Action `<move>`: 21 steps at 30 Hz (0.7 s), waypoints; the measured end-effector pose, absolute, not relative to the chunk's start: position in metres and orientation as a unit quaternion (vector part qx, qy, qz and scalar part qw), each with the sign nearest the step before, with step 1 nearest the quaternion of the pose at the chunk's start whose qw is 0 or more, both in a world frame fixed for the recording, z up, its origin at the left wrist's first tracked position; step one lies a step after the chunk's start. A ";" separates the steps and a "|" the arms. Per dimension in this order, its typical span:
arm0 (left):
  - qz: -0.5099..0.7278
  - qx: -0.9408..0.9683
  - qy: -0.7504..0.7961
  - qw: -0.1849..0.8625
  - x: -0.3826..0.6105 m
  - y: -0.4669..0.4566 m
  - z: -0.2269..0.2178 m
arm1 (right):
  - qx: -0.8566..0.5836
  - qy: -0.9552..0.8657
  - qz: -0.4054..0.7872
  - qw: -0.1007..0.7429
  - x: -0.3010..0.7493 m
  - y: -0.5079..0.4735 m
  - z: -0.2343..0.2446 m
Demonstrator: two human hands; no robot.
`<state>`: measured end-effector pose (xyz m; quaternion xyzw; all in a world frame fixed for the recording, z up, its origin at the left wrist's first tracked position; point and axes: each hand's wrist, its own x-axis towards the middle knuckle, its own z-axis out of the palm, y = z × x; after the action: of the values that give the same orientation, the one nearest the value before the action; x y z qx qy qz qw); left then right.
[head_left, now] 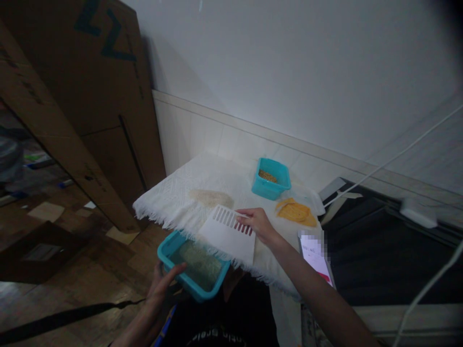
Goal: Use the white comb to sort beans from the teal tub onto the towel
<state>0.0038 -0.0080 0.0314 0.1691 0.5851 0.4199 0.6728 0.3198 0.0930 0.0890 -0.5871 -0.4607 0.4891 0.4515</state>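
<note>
My left hand (161,284) grips the near corner of a teal plastic tub (213,288) that holds pale grain, and keeps it just below the front edge of a small table draped in a white fringed cloth (170,197). My right hand (257,223) pinches a white slotted plastic scraper (227,234) that lies flat on the cloth, its lower edge over the tub. A thin patch of pale grain (211,197) lies on the cloth beyond the scraper.
A second teal tub (271,178) with brown grain stands at the back of the table. A yellow-orange cloth (295,212) lies to its right. A lit phone (316,256) rests at the table's right edge. Cardboard sheets (90,96) lean against the wall at left. White cables (398,156) cross at right.
</note>
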 end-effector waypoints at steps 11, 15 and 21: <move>0.419 0.189 0.592 0.662 -0.006 -0.003 0.021 | -0.617 -0.457 0.392 0.507 0.336 0.139 0.109; 0.419 0.189 0.599 0.655 -0.010 0.002 0.019 | -0.621 -0.458 0.412 0.486 0.323 0.148 0.100; 0.414 0.178 0.615 0.648 -0.014 0.008 0.022 | -0.610 -0.468 0.442 0.463 0.295 0.139 0.093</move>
<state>-0.0139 0.0084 0.0218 0.1776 0.6146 0.4135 0.6479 0.2955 0.1387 0.0932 -0.6096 -0.4680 0.4415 0.4630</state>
